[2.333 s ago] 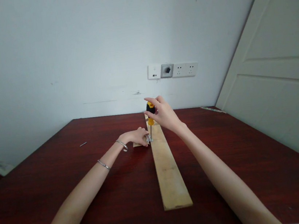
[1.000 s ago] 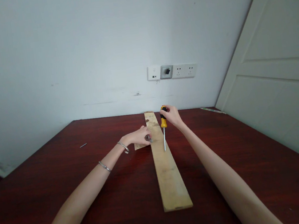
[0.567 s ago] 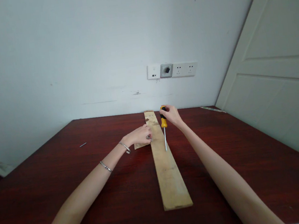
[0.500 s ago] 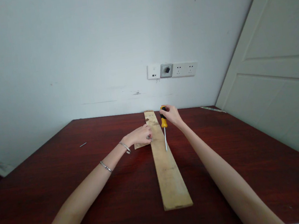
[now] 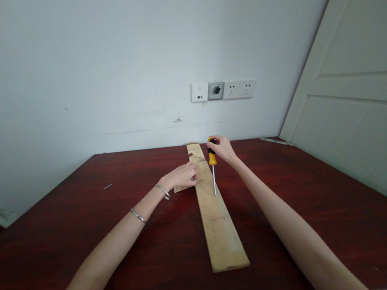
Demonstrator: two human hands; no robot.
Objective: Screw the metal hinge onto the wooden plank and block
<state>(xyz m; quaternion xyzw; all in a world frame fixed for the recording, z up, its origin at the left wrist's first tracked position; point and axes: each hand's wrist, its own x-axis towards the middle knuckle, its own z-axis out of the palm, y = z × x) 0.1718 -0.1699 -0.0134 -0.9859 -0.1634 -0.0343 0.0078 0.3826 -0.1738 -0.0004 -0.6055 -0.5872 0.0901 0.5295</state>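
- One wooden plank (image 5: pixel 222 231): flat on counter (image 5: pixel 141 266).
- One screwdriver (image 5: pixel 212 160): clamped by right hand (image 5: pixel 224 149) fingers, shaft over plank.
- Left hand (image 5: pixel 182 176): fingers curled at plank edge; cannot tell grip.
- Two bracelets (image 5: pixel 137 215): left forearm.

Pretty dim in here tbh, flat cool light, can't tell where it's coming from. The wall (image 5: pixel 114 55) goes greyer toward the top, with a faint soft shadow band above the sockets (image 5: pixel 239 89). Worktop (image 5: pixel 120 240) is super dark, soft shadows by the forearms. Wide-angle stretch makes the door (image 5: pixel 358 71) lean hard. Details around the left hand (image 5: pixel 182 176) are kinda mushy.
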